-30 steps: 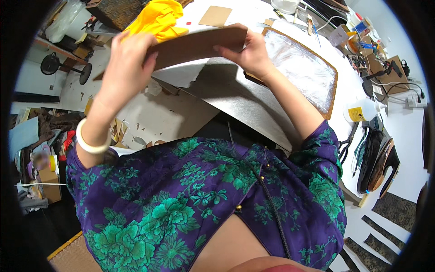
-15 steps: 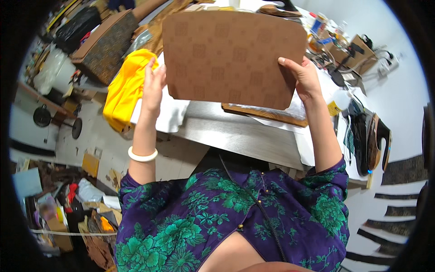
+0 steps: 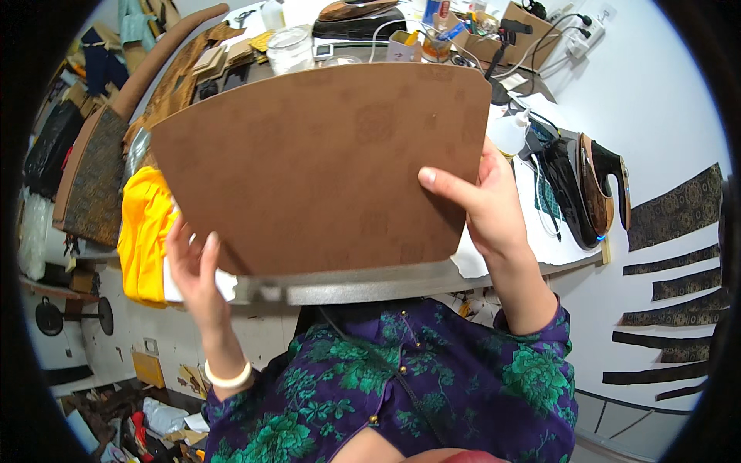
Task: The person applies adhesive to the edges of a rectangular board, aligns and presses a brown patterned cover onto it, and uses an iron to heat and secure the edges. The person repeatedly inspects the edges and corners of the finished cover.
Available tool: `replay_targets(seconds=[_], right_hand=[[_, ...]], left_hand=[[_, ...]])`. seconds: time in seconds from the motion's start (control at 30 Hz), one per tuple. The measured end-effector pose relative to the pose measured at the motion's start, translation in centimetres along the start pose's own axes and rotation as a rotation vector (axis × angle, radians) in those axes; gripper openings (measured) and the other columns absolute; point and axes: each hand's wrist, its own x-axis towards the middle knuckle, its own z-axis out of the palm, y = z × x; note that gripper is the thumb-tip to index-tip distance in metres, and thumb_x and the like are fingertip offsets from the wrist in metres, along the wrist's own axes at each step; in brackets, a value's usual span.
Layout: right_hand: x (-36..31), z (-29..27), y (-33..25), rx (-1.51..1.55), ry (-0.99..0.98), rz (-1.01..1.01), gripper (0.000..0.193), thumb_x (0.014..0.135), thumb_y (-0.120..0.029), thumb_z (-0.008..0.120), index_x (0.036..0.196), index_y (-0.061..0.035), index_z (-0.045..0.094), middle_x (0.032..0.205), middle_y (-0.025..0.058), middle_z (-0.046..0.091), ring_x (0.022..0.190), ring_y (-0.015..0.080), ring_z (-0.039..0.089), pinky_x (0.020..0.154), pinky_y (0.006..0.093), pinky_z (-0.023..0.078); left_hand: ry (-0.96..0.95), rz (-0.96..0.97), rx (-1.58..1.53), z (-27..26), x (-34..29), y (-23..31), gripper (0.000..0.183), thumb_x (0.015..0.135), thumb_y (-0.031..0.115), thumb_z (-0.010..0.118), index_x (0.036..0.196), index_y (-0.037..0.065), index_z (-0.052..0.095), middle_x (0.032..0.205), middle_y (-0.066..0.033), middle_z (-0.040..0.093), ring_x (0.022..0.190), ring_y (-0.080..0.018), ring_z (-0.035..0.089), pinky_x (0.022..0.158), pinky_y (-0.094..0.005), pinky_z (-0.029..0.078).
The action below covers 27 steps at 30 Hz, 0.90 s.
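Note:
A stiff brown panel [image 3: 309, 170] with a faint pattern of square motifs and rounded corners is held up in front of me above the table. My right hand [image 3: 498, 208] grips its right edge, thumb flat on the near face and the other fingers behind. Beside the panel's lower left edge is my left hand [image 3: 197, 270], its fingers apart and not closed round the panel; whether a fingertip touches the edge I cannot tell. A bright yellow cloth [image 3: 147, 239] lies just beyond that hand.
Along the back of the grey table [image 3: 332, 292] stand a clear jar [image 3: 290, 51], a pen cup and a cardboard box [image 3: 502, 35]. A squeeze bottle [image 3: 508, 133] and a dark iron-like tool [image 3: 598, 181] are at the right. Patterned strips [image 3: 675, 208] hang on the right wall.
The panel has come nearer and lower and shifted left, with its left side tilted down. Both hands moved with it. My view has swung, showing more of the table's back.

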Motion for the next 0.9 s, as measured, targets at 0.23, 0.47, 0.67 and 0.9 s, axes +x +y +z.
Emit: replay_targets(seconds=[0.23, 0.47, 0.67, 0.9], right_hand=[[0.6, -0.4, 0.7, -0.094, 0.070, 0.002, 0.062, 0.088, -0.008, 0.073, 0.136, 0.0050, 0.037, 0.121, 0.0163, 0.065, 0.110, 0.0195, 0.063, 0.095, 0.0328, 0.051], [11.7, -8.3, 7.1, -0.239, 0.245, 0.172, 0.050, 0.086, -0.016, 0.075, 0.125, 0.0064, 0.051, 0.105, 0.0132, 0.067, 0.092, 0.0181, 0.066, 0.078, 0.0298, 0.056], [14.7, -13.0, 12.0, -0.350, 0.361, 0.229, 0.043, 0.083, -0.010, 0.073, 0.121, 0.0068, 0.062, 0.104, 0.0127, 0.070, 0.092, 0.0193, 0.067, 0.080, 0.0285, 0.053], [16.0, -13.5, 14.4, -0.432, 0.395, 0.270, 0.038, 0.087, -0.009, 0.073, 0.121, 0.0050, 0.062, 0.108, 0.0120, 0.070, 0.097, 0.0180, 0.067, 0.084, 0.0270, 0.053]], left_hand=[[0.012, -0.038, 0.066, 0.0, -0.5, -1.5, 0.048, 0.094, -0.003, 0.058, 0.140, -0.003, 0.046, 0.140, -0.0173, 0.053, 0.127, -0.0243, 0.054, 0.107, -0.0382, 0.043], [-0.146, -0.406, -0.039, 6.2, 5.1, -5.2, 0.044, 0.094, 0.010, 0.067, 0.132, -0.004, 0.050, 0.114, -0.0135, 0.070, 0.101, -0.0135, 0.065, 0.089, -0.0255, 0.051], [-0.146, -0.440, -0.162, 8.7, 6.0, -9.4, 0.040, 0.094, 0.013, 0.062, 0.128, -0.006, 0.057, 0.128, -0.0197, 0.062, 0.122, -0.0209, 0.056, 0.102, -0.0315, 0.043], [-0.218, -0.452, -0.113, 7.1, 7.5, -12.6, 0.041, 0.102, 0.030, 0.048, 0.119, -0.003, 0.067, 0.130, -0.0127, 0.063, 0.135, -0.0211, 0.044, 0.119, -0.0379, 0.020]])
